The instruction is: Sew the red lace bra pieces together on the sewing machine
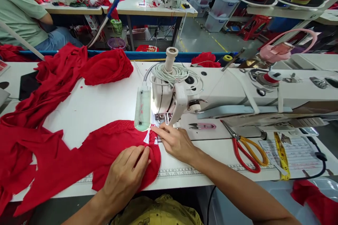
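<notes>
A piece of red fabric (111,144) lies on the white sewing table (100,102), its right end under the presser foot (161,117) of a white sewing machine (211,91). My left hand (126,175) lies flat on the fabric, fingers together, pressing it down. My right hand (174,142) rests beside the needle, fingertips pinching the fabric's edge and a small white label (146,137) near the foot.
More red fabric (60,77) is heaped at the table's left and back. Red-and-yellow scissors (245,147), pink thread snips (203,126) and a yellow tape measure (282,154) lie to the right. A person in a green shirt (18,10) sits at back left.
</notes>
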